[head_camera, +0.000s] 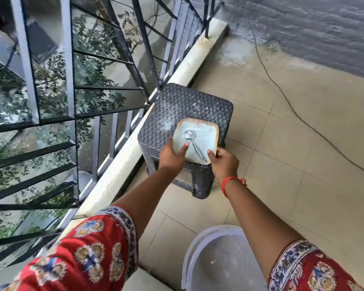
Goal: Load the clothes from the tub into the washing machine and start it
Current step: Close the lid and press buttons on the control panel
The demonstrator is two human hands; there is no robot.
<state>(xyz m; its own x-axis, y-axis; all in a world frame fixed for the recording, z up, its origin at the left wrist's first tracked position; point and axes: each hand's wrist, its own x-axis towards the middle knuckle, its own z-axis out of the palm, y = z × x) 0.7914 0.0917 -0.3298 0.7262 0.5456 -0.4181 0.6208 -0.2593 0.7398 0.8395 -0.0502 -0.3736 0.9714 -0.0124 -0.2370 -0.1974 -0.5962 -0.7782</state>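
Note:
A square box of pale powder (200,135) with a metal spoon (192,141) lying in it rests on a dark woven stool (183,101). My left hand (171,155) grips the box's near left edge, thumb over the rim. My right hand (224,162), with a red thread at the wrist, grips its near right corner. A translucent white tub (216,259) stands on the floor at the bottom, below my right arm; no clothes show in it. No washing machine is in view.
A metal railing (72,101) on a low white ledge (124,164) runs along the left, with trees beyond. A black cable (282,93) crosses the tiled floor. A floor drain (273,45) sits by the grey wall at the back.

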